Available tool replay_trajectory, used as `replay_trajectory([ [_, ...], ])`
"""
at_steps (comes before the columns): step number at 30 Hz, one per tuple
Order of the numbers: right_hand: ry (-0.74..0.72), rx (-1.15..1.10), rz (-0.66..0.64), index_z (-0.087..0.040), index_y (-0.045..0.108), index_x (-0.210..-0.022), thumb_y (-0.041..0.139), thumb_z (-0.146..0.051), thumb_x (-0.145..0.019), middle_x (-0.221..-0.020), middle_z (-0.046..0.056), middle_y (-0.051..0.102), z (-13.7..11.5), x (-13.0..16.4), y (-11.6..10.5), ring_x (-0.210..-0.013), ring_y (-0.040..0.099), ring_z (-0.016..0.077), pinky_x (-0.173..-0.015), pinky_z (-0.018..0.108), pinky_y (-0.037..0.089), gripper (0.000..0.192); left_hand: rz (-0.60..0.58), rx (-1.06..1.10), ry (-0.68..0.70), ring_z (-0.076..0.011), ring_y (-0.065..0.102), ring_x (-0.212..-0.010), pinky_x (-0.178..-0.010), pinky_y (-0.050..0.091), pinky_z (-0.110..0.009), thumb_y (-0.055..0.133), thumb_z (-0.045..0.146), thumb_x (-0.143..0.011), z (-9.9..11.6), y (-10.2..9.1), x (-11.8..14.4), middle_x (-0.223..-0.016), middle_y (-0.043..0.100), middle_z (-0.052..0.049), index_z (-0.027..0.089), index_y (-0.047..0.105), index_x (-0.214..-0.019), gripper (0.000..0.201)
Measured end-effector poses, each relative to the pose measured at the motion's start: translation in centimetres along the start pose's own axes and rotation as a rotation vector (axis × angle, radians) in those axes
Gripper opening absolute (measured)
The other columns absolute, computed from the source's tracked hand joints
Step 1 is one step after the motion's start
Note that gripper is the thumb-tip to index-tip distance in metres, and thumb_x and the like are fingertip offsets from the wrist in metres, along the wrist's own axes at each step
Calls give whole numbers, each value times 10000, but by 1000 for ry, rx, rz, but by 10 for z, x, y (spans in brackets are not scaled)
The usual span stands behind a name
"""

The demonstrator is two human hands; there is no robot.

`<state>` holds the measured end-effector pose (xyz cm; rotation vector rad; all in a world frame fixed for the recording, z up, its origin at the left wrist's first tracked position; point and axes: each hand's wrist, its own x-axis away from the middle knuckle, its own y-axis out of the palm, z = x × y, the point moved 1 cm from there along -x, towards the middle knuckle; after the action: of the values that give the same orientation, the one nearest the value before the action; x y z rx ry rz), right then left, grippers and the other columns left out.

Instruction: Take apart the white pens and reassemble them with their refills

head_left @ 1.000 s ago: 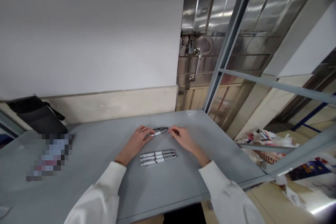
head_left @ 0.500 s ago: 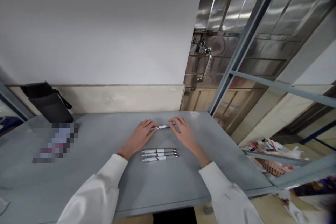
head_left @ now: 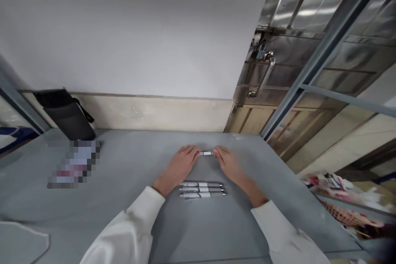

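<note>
Pinching: left hand [head_left: 183,162] and right hand [head_left: 228,163], fingers closed on opposite ends of one pen [head_left: 206,153]
Bench [head_left: 210,229]: three pens [head_left: 204,189] lying side by side

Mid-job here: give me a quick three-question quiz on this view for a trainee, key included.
1. How many pens lie side by side on the table, apart from the held pen?
2. True or false: the left grip and the right grip are on the same pen.
3. What hangs beside the door handle? a) a bell; b) a padlock; c) a towel.

Key: 1: three. 2: true. 3: b.
</note>
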<state>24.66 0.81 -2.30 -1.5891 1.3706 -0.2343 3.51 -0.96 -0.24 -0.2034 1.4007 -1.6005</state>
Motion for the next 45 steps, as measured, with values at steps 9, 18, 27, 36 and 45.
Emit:
replay_trajectory([
  [9,-7,35,-1,-258,528,-770,288,-254,-1009,-791,84,590,-2,0,1,-792,548,265,-742,415,445,339,-24,49,-89,-216,625,-893,-817,473,-372,299,255,-1039,-3,7,-4,-936,685,-56,227,587,-994,293],
  [18,-87,56,-9,-227,552,-823,309,-206,-1011,-835,78,598,-5,-1,-3,-814,538,249,-758,402,440,308,-66,108,-135,-204,640,-841,-785,481,-343,283,309,-1046,-9,7,2,-879,696,-32,230,605,-964,342],
  [27,-56,-145,31,-237,559,-1087,512,-304,-971,-1086,72,592,-19,3,-12,-1056,550,232,-932,372,447,142,-47,-78,-43,-208,618,-885,-848,454,-369,290,318,-1049,-15,-3,3,-929,671,-51,203,589,-991,326],
  [36,-62,-211,39,-234,613,-991,534,-297,-964,-1009,53,635,-18,1,-12,-992,581,222,-896,366,451,105,-65,-116,-48,-198,609,-854,-815,450,-343,289,292,-1050,-11,-6,4,-909,665,-45,200,588,-960,326],
  [45,59,-382,-16,-217,658,-878,476,-352,-978,-821,15,676,-18,2,-14,-794,628,171,-771,291,469,247,-70,-73,-37,-196,604,-883,-816,453,-328,287,306,-1051,-11,-5,6,-931,656,-44,206,588,-967,328],
])
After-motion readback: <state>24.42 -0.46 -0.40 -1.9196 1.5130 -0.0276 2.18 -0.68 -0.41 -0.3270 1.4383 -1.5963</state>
